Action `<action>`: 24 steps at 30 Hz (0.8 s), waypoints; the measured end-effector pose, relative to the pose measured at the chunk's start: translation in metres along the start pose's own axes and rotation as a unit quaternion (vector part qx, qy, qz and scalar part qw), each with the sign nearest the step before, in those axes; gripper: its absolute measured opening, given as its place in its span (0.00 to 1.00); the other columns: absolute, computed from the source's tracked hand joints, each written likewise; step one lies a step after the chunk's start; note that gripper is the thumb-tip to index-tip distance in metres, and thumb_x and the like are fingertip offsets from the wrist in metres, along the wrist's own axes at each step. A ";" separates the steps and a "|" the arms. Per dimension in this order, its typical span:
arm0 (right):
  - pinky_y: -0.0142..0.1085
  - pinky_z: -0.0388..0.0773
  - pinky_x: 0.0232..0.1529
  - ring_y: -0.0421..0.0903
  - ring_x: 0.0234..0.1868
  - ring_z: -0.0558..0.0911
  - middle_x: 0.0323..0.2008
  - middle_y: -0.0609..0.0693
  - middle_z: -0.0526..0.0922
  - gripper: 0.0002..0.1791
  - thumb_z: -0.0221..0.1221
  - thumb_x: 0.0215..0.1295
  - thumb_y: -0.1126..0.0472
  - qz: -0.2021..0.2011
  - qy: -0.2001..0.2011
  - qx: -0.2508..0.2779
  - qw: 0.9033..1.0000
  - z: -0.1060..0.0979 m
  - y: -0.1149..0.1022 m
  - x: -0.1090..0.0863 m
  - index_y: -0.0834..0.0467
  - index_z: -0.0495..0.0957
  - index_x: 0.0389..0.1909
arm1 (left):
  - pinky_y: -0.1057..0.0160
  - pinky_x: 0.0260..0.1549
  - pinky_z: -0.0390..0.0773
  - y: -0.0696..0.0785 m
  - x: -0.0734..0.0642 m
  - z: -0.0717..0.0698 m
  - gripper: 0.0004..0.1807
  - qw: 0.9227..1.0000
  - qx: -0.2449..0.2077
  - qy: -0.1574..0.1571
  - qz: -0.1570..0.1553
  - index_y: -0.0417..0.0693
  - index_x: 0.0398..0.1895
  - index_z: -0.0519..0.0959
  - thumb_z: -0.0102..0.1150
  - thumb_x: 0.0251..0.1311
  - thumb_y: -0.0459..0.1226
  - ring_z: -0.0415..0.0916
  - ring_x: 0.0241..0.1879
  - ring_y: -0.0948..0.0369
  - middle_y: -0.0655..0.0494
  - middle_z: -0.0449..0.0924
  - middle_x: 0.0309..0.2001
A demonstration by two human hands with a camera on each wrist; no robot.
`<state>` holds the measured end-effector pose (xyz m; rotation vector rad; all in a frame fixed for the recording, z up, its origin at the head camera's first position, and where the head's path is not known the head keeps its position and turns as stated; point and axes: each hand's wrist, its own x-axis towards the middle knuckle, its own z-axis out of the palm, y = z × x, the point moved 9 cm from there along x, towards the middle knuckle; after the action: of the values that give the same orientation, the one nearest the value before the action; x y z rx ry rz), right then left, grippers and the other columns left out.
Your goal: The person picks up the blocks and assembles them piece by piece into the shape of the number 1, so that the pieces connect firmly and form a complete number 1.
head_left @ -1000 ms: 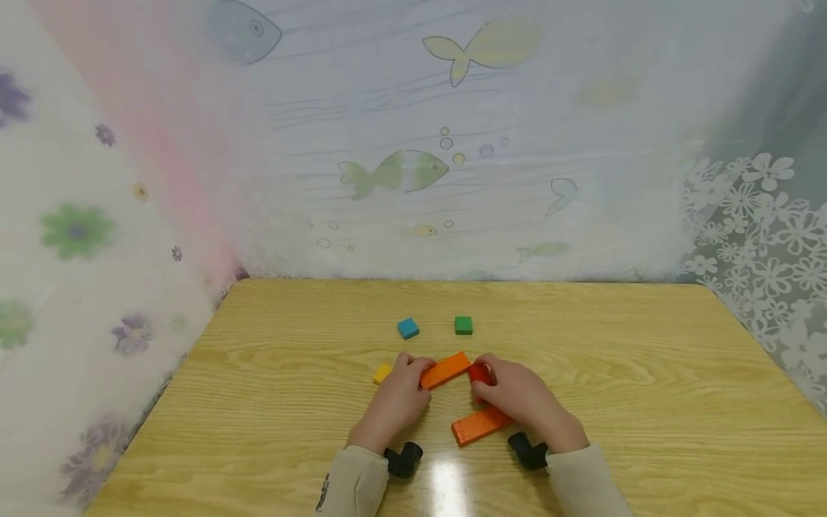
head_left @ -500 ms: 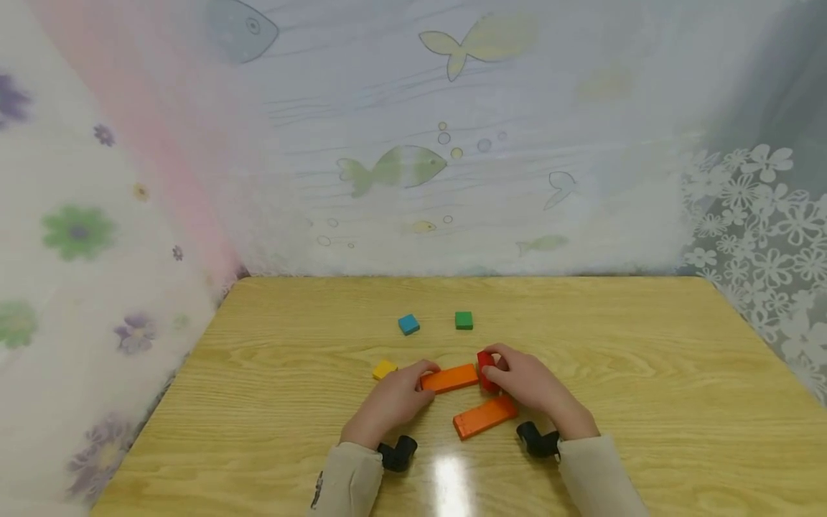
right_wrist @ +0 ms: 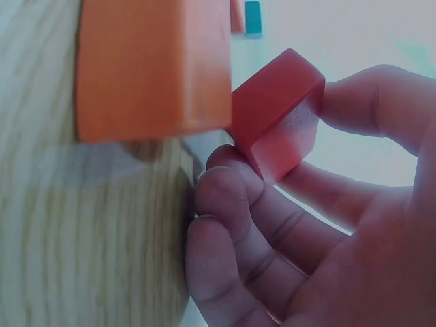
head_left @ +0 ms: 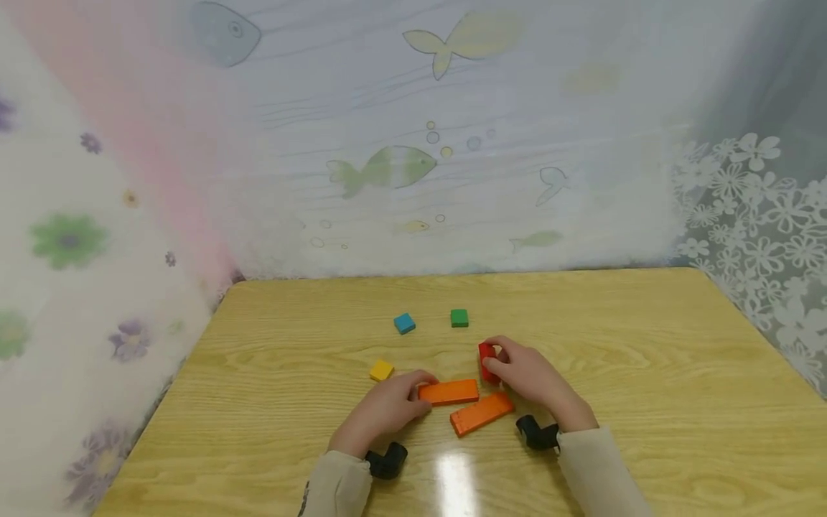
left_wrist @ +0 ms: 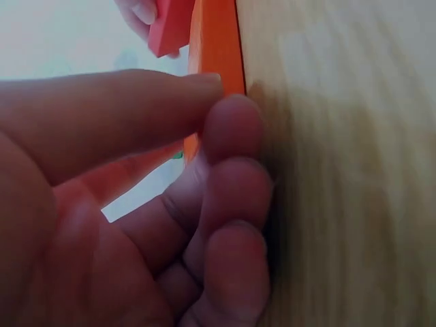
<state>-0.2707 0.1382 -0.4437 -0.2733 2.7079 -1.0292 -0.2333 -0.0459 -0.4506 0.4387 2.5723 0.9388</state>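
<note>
My left hand (head_left: 386, 409) pinches the left end of a long orange block (head_left: 449, 392) that lies on the table. In the left wrist view, thumb and curled fingers close around that orange block (left_wrist: 219, 41). My right hand (head_left: 533, 373) holds a red block (head_left: 487, 362) between thumb and fingers, just past the orange block's right end. The red block (right_wrist: 279, 112) is tilted in the right wrist view. A second long orange block (head_left: 482, 413) lies slanted in front of the first, near the right hand.
A yellow block (head_left: 382, 370) lies beyond the left hand. Farther back are a blue block (head_left: 404, 324) and a green block (head_left: 459, 318). The wooden table (head_left: 258, 345) ends at a patterned curtain (head_left: 388, 237). Each wrist carries a black camera mount (head_left: 388, 461).
The held orange block has turned straighter and come nearer to the person, closer to the second one. The red block now stands more upright in the right hand, which has moved slightly away.
</note>
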 end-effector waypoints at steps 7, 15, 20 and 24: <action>0.36 0.70 0.31 0.42 0.25 0.74 0.32 0.48 0.74 0.23 0.52 0.62 0.51 0.005 0.004 0.009 1.000 -0.004 0.002 0.001 0.52 0.66 0.57 | 0.66 0.20 0.64 -0.001 -0.008 0.001 0.18 1.000 -0.006 -0.021 0.016 0.61 0.52 0.73 0.55 0.57 0.40 0.65 0.19 0.63 0.60 0.70 0.21; 0.36 0.69 0.30 0.43 0.25 0.74 0.30 0.48 0.74 0.23 0.52 0.62 0.49 0.000 0.004 0.014 1.000 -0.006 -0.002 -0.001 0.52 0.66 0.57 | 0.66 0.21 0.65 0.006 -0.008 0.003 0.17 0.999 -0.005 -0.040 0.029 0.61 0.51 0.73 0.56 0.56 0.40 0.65 0.20 0.64 0.61 0.71 0.23; 0.37 0.69 0.30 0.44 0.25 0.74 0.30 0.47 0.74 0.24 0.52 0.62 0.49 -0.002 0.006 0.010 1.000 -0.007 -0.006 -0.002 0.52 0.66 0.57 | 0.66 0.21 0.65 0.007 -0.007 0.004 0.17 0.999 0.001 -0.041 0.027 0.62 0.50 0.73 0.57 0.56 0.41 0.65 0.20 0.64 0.61 0.71 0.23; 0.36 0.69 0.30 0.42 0.25 0.73 0.30 0.47 0.75 0.24 0.53 0.61 0.49 -0.002 0.005 0.000 1.000 -0.004 -0.011 -0.002 0.53 0.66 0.57 | 0.66 0.21 0.65 0.005 -0.007 0.006 0.17 0.999 0.001 -0.043 0.026 0.62 0.49 0.73 0.57 0.55 0.41 0.65 0.20 0.64 0.61 0.70 0.23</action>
<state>-0.2690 0.1335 -0.4332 -0.2734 2.7177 -1.0353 -0.2232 -0.0419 -0.4497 0.5372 2.4961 0.9136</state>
